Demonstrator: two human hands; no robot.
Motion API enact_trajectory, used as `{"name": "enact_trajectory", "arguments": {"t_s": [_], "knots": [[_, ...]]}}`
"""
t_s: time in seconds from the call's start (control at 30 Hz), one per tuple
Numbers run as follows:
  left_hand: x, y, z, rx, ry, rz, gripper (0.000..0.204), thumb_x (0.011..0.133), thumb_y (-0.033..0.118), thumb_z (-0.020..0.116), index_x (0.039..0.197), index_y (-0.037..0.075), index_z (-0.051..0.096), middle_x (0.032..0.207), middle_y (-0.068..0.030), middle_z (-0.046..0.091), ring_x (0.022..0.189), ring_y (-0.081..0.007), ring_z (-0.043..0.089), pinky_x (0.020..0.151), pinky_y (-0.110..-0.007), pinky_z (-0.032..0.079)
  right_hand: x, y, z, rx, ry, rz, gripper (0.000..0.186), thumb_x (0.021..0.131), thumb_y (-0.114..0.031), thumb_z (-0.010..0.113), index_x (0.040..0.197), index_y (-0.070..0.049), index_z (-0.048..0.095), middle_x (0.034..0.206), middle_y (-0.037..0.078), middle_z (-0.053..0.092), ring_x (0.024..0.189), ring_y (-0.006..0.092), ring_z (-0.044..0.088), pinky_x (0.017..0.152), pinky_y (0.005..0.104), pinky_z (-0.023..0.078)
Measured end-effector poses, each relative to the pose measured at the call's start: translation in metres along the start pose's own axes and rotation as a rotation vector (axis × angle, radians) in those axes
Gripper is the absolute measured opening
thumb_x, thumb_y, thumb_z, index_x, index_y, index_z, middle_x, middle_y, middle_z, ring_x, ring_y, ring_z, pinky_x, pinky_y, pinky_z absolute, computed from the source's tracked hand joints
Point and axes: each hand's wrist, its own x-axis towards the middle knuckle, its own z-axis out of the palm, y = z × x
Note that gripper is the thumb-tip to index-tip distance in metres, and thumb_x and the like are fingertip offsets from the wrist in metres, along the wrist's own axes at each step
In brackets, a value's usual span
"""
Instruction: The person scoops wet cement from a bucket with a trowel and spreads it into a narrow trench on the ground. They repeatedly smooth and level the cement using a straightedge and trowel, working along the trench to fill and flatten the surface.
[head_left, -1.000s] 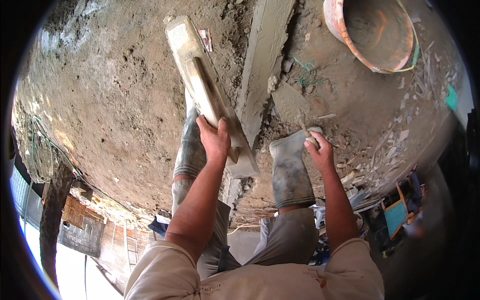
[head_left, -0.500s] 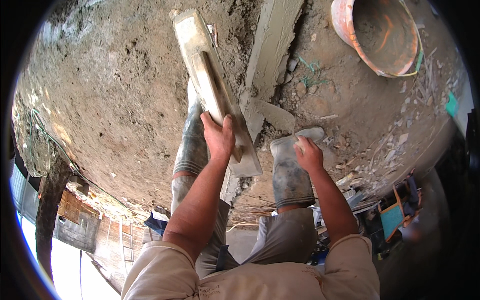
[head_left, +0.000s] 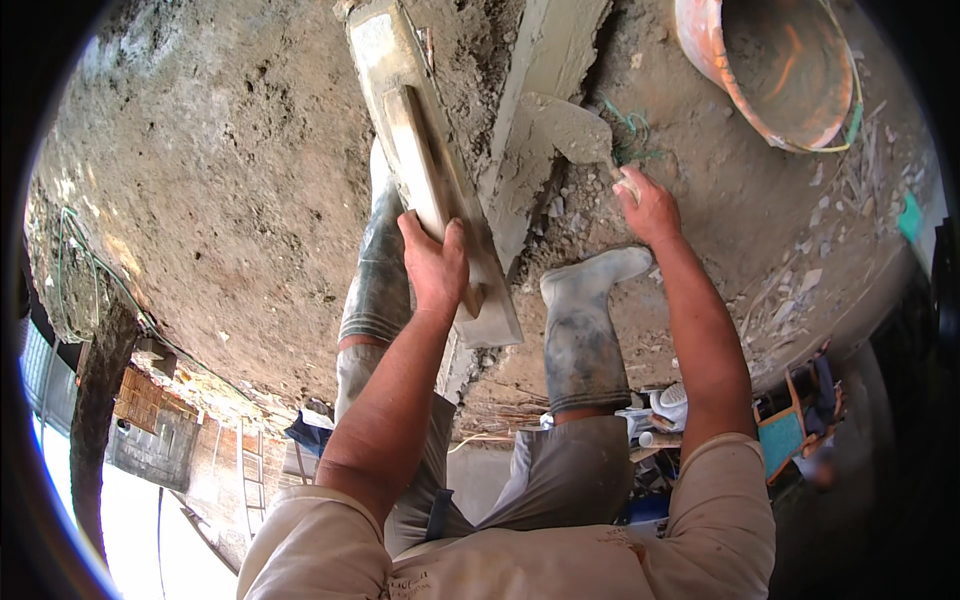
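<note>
A long plastering float (head_left: 412,135), pale and smeared with mortar, is gripped by its handle in my left hand (head_left: 437,262), between my legs. My right hand (head_left: 650,207) is closed round the handle of a mortar-caked trowel (head_left: 570,128). The trowel's blade lies over the right side of a strip of smooth wet mortar (head_left: 545,60), which runs away from me; whether it presses on the strip I cannot tell. Below my right hand stands one of my grey, stained rubber boots (head_left: 583,315).
A mortar-smeared bucket (head_left: 715,60) stands at the far right, its mouth toward me. Green string (head_left: 630,125) lies on the dirt by the trowel. Stone chips (head_left: 795,290) are scattered to the right. A rough brown earth surface (head_left: 230,170) fills the left side.
My right hand has moved forward and to the right, carrying the trowel up along the mortar strip. The left hand and float have barely moved.
</note>
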Motion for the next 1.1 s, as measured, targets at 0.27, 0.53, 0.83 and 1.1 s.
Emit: {"name": "enact_trajectory", "arguments": {"t_s": [0.27,0.53,0.83,1.1], "knots": [[-0.001,0.002,0.002,-0.008,-0.008,-0.020,0.041,0.087,0.020,0.064,0.116,0.000,0.041,0.104,-0.0305,0.060,0.101,-0.0486,0.058,0.089,-0.050,0.044,-0.056,-0.001,0.046,-0.002,-0.350,0.015,0.044,0.094,-0.038,0.058,0.132,-0.016,0.056,0.122,0.013,0.065,0.106,0.0377,0.063,0.091,0.0465,0.051],[0.000,0.000,0.003,-0.002,-0.025,-0.020,0.041,0.087,0.020,0.064,0.116,0.001,0.042,0.105,-0.0305,0.060,0.103,-0.0483,0.058,0.090,-0.050,0.044,-0.067,-0.013,0.036,-0.019,-0.349,0.053,0.045,0.095,-0.041,0.054,0.135,-0.019,0.053,0.126,0.010,0.062,0.111,0.0353,0.061,0.093,0.0472,0.049],[-0.001,0.004,0.005,0.012,-0.014,-0.006,0.043,0.087,0.021,0.065,0.117,0.001,0.041,0.106,-0.0309,0.060,0.103,-0.0481,0.058,0.090,-0.049,0.045,-0.061,-0.008,0.021,-0.090,-0.171,0.177,0.044,0.095,-0.041,0.055,0.133,-0.019,0.054,0.123,0.010,0.063,0.109,0.0371,0.061,0.090,0.0488,0.050],[-0.001,0.001,0.002,0.006,-0.031,-0.019,0.042,0.087,0.020,0.065,0.116,0.001,0.041,0.104,-0.0308,0.060,0.103,-0.0480,0.058,0.090,-0.049,0.045,-0.062,-0.018,0.025,-0.078,-0.328,0.077,0.041,0.094,-0.041,0.056,0.130,-0.020,0.056,0.122,0.010,0.063,0.107,0.0363,0.062,0.091,0.0481,0.049]]}}
